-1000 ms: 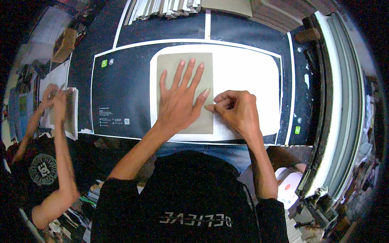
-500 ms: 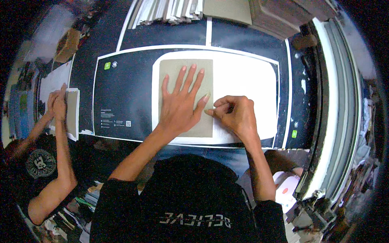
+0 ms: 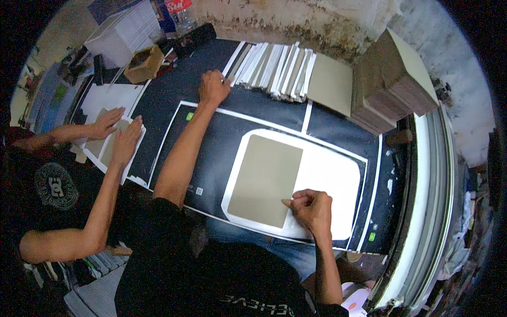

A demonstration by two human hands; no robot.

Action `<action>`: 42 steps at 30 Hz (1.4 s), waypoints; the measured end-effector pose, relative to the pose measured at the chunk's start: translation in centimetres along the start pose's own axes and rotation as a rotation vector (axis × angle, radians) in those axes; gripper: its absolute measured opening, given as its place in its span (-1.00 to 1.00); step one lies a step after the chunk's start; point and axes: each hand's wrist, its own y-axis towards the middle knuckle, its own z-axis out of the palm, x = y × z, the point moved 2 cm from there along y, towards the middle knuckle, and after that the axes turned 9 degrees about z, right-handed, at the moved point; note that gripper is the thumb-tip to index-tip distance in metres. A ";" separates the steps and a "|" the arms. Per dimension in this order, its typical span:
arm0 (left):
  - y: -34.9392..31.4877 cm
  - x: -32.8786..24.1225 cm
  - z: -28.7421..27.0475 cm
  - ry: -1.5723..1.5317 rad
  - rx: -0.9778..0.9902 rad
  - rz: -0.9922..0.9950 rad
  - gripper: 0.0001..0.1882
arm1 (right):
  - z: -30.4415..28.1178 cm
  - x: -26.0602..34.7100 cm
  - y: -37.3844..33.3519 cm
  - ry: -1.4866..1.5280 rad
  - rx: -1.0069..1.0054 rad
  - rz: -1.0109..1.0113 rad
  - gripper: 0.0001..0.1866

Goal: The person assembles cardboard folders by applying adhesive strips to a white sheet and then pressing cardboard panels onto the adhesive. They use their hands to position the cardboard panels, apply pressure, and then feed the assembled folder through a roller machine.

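Observation:
A grey-brown board (image 3: 265, 182) lies flat on the left part of a white rounded panel, which is on a large dark printed sheet (image 3: 211, 153). My right hand (image 3: 313, 210) rests over the board's lower right edge, its fingers curled in; whatever they may hold is hidden. Farther off to the left, my left hand (image 3: 213, 89) reaches to the near end of a row of white and grey strips (image 3: 277, 71). Its fingers are bent closed at the leftmost cardboard strip (image 3: 240, 62).
A grey board (image 3: 330, 84) and a tall stack of boards (image 3: 393, 79) stand at the back right. On the left, a co-worker's hands (image 3: 124, 140) press on a white-edged cover. A wooden box (image 3: 143, 64) sits beyond them. Long metal rails (image 3: 430, 206) run along the right.
My left hand has lifted off the board and moved up to the strips. My right hand stays by the board's right edge. The view has shifted, showing more of the table's back.

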 end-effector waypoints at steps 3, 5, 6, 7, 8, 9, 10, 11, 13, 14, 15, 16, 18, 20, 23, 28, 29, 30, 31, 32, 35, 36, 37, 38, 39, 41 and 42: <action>1.9 0.1 1.5 -0.023 0.162 -0.274 -0.73 | 0.2 -0.4 0.3 0.061 0.019 -0.021 -0.70; 2.3 1.8 1.7 0.007 0.115 -0.292 -0.72 | 0.7 0.3 0.1 0.059 0.040 -0.038 -0.69; 2.4 1.9 1.4 0.022 0.093 -0.301 -0.71 | 0.7 0.4 0.1 0.041 0.033 -0.046 -0.70; 1.6 2.3 1.0 -0.134 0.024 -0.338 -0.70 | 0.6 0.5 0.0 0.023 0.028 -0.055 -0.70; 0.9 2.0 1.1 -0.140 0.002 -0.301 -0.70 | 0.5 0.6 -0.1 0.004 0.024 -0.066 -0.71; 0.5 1.9 0.9 -0.134 -0.027 -0.262 -0.70 | 0.6 0.8 -0.1 -0.042 0.010 -0.070 -0.71; 0.4 2.7 0.6 -0.117 -0.060 -0.224 -0.70 | 0.7 1.0 -0.3 -0.083 0.003 -0.082 -0.71; 0.4 3.4 0.7 -0.148 -0.060 -0.167 -0.69 | 0.8 1.3 -0.5 -0.124 -0.004 -0.095 -0.70; 0.8 0.5 1.0 -0.142 0.053 -0.201 -0.66 | 0.6 1.0 -0.3 -0.120 -0.015 -0.050 -0.70; 1.0 -1.3 0.7 -0.153 0.121 -0.224 -0.66 | 0.3 0.8 -0.3 -0.120 -0.027 -0.025 -0.70; 1.1 -1.6 0.6 -0.099 0.109 -0.242 -0.68 | 0.3 1.0 -0.6 -0.118 -0.032 -0.037 -0.68; 1.3 -1.9 0.5 -0.046 0.098 -0.258 -0.69 | 0.3 1.2 -1.1 -0.116 -0.037 -0.047 -0.66; 1.8 -1.9 0.5 0.022 0.054 -0.263 -0.72 | -0.1 1.5 -2.0 -0.103 -0.076 -0.079 -0.64; 1.7 0.3 0.2 0.071 -0.007 -0.254 -0.75 | -0.3 1.8 -3.1 -0.081 -0.119 -0.126 -0.64; -1.1 1.5 -0.7 -0.712 -0.172 -0.322 -0.86 | -1.7 2.2 -4.5 0.095 -0.133 -0.177 -0.69; -15.3 -15.1 -8.8 -1.063 0.317 -0.172 -0.89 | -1.2 1.8 -3.1 0.437 -0.121 -0.225 -0.64; -18.2 -17.0 -9.2 -1.172 0.488 -0.291 -0.89 | -0.3 1.9 -2.5 0.573 -0.096 -0.213 -0.64; -20.9 -17.1 -7.8 -1.401 0.588 -0.199 -0.87 | 0.2 2.3 -2.1 0.708 -0.067 -0.207 -0.63; -21.4 -18.7 -9.1 -1.321 0.696 -0.200 -0.87 | -0.1 2.5 -1.5 0.690 0.029 -0.172 -0.63; -20.9 -18.4 -9.1 -1.152 0.597 -0.037 -0.88 | -0.3 2.1 -1.2 0.712 0.048 -0.134 -0.65; -16.8 -13.8 -7.8 -0.513 0.116 0.313 -0.87 | -0.9 1.3 -1.4 0.735 0.065 -0.062 -0.69; -13.7 -10.5 -6.4 -0.366 -0.074 0.364 -0.82 | -1.2 1.1 -1.6 0.750 0.082 -0.057 -0.69; -9.4 -8.2 -5.4 -0.286 -0.178 0.275 -0.70 | -1.6 0.5 -1.6 0.735 0.062 -0.028 -0.69; -6.0 -6.0 -4.5 -0.111 -0.134 0.182 -0.56 | -2.0 -0.2 -1.7 0.722 0.037 0.002 -0.69; -3.2 -2.4 -2.8 0.086 -0.131 0.170 -0.49 | -2.1 -0.6 -2.0 0.727 0.026 0.018 -0.68; 2.1 2.5 -0.5 0.344 -0.064 0.154 -0.40 | -2.6 -1.8 -2.3 0.731 -0.023 0.015 -0.67; 4.1 3.8 0.0 0.410 0.009 0.148 -0.37 | -3.2 -2.1 -2.6 0.713 -0.047 0.026 -0.67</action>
